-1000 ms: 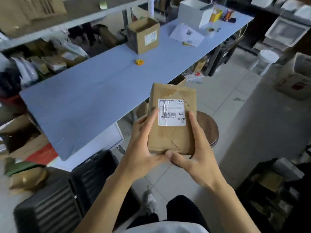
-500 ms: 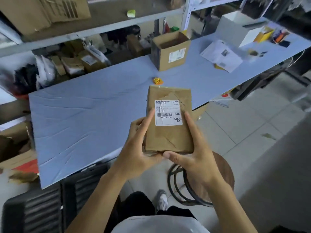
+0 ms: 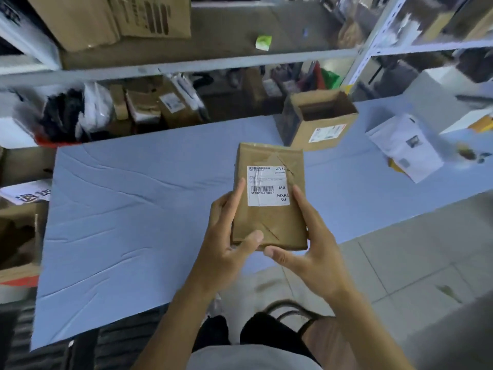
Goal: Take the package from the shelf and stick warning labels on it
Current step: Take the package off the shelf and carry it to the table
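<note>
The fingers (image 3: 238, 194) of the left hand (image 3: 226, 252) lie along the left edge of the brown paper package (image 3: 269, 222), thumb pressed to its lower front; the right hand (image 3: 313, 249) clasps the right edge, its thumb under the bottom corner. Both hands hold the package as they did half a second ago, but it has now been carried forward and sits above the blue bench (image 3: 128, 214), where earlier it hung at the near edge over the floor. The small orange item seen beyond the package before is now hidden from view.

The white shipping label (image 3: 268, 186) on the package reads "27/4", "MX", "MXRC 03" and, under a barcode, "ST10002467U027"; the smaller lines are too fine to read.

Further out, an open cardboard box (image 3: 320, 121) with a white sticker stands on the bench just beyond the package, and a white mailer (image 3: 405, 148) lies to the right. Behind, the metal shelf (image 3: 202, 65) carries blurred parcels and cartons.
</note>
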Demonstrator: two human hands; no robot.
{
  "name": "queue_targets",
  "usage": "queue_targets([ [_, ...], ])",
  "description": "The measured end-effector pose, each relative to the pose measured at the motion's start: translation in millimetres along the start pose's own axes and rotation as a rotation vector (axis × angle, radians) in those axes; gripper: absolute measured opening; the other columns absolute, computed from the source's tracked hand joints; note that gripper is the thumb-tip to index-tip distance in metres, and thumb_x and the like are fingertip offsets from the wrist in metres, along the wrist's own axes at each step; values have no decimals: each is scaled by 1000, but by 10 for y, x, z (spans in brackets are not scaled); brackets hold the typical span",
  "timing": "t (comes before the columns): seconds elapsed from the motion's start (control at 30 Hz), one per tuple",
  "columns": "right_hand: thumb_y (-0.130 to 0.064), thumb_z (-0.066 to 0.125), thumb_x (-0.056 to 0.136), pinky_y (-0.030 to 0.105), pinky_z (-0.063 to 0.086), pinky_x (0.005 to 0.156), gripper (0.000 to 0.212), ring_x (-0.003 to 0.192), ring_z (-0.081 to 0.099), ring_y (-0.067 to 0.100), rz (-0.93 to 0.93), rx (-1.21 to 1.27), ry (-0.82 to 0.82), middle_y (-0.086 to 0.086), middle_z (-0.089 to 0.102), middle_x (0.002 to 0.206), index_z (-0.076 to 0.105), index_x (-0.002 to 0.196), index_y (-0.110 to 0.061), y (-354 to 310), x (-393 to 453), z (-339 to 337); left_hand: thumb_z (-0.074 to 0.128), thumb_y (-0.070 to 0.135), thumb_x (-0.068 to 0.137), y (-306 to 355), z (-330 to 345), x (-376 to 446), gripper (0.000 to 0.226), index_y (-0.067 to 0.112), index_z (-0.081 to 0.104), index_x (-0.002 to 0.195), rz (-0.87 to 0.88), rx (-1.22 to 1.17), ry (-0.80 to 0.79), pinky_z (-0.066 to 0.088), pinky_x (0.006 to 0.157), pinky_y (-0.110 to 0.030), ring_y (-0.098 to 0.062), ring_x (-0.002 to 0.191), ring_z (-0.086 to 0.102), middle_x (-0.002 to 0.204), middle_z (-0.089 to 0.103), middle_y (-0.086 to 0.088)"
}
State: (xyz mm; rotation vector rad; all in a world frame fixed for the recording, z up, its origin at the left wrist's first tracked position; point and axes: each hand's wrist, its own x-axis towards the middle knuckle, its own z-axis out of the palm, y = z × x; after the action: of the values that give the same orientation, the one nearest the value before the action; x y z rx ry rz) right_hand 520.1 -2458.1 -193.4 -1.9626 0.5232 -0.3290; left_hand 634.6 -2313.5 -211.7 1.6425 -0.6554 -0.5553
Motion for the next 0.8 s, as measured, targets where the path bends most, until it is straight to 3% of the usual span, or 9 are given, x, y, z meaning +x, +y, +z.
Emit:
queue_targets([
  [0.07, -38, 84, 70, 39, 43, 111, 101, 141, 41, 8, -2, -9, 18, -18, 42, 151, 26, 152, -38, 15, 203, -73, 62, 20, 82, -12, 82, 260, 80, 48, 24, 147, 4, -23, 16, 51, 90, -11, 9, 127, 44, 141, 37, 7],
  [0.2, -40, 85, 66, 38, 47, 107, 101, 138, 45, 8, 37, 9, 42, -20, 45, 148, 29, 149, -42, 104, 549, -277, 68, 19, 82, -22, 234, 675, 83, 43, 24, 149, -2, -30, 12, 45, 87, -2, 11, 127, 43, 142, 36, 7],
  [0.3, -46, 85, 60, 40, 49, 103, 102, 134, 48, 8, 60, 23, 7, -20, 47, 146, 32, 147, -45, 220, 812, -382, 66, 15, 86, -70, 300, 867, 82, 39, 22, 151, -17, -66, 22, 44, 90, -3, 11, 130, 39, 144, 33, 3],
  [0.43, -38, 90, 60, 39, 53, 99, 103, 130, 53, 7, 88, 78, -137, -22, 49, 146, 35, 146, -46, 547, 1169, -432, 63, 18, 87, -224, 413, 1029, 80, 39, 19, 150, -71, -82, 93, 44, 92, -4, 11, 134, 35, 145, 30, 2],
  [0.53, -23, 92, 61, 31, 55, 96, 103, 126, 56, 2, 120, 128, -269, -26, 53, 141, 37, 145, -46, 860, 1414, -484, 63, 21, 86, -361, 623, 1091, 80, 43, 18, 149, -135, -61, 201, 45, 93, -7, 9, 135, 35, 146, 29, 4],
  [0.63, -17, 92, 58, 21, 56, 86, 105, 117, 61, -2, 145, 157, -407, -24, 58, 136, 40, 144, -44, 1167, 1636, -496, 64, 33, 82, -553, 879, 1106, 80, 47, 19, 146, -196, -106, 331, 48, 99, -14, 6, 135, 37, 146, 29, 4],
  [0.7, -11, 92, 57, 15, 55, 77, 105, 108, 65, -3, 195, 186, -465, -24, 64, 128, 42, 142, -46, 1386, 1691, -451, 63, 43, 76, -745, 988, 1088, 82, 50, 18, 145, -245, -140, 373, 47, 97, -12, 10, 132, 38, 145, 29, 5],
  [0.8, -7, 92, 56, 14, 55, 75, 106, 105, 67, -1, 211, 200, -518, -24, 67, 123, 44, 140, -48, 1735, 1726, -326, 66, 61, 74, -1123, 1068, 1027, 93, 49, 13, 149, -274, -131, 389, 45, 96, -9, 13, 133, 35, 147, 27, 7],
])
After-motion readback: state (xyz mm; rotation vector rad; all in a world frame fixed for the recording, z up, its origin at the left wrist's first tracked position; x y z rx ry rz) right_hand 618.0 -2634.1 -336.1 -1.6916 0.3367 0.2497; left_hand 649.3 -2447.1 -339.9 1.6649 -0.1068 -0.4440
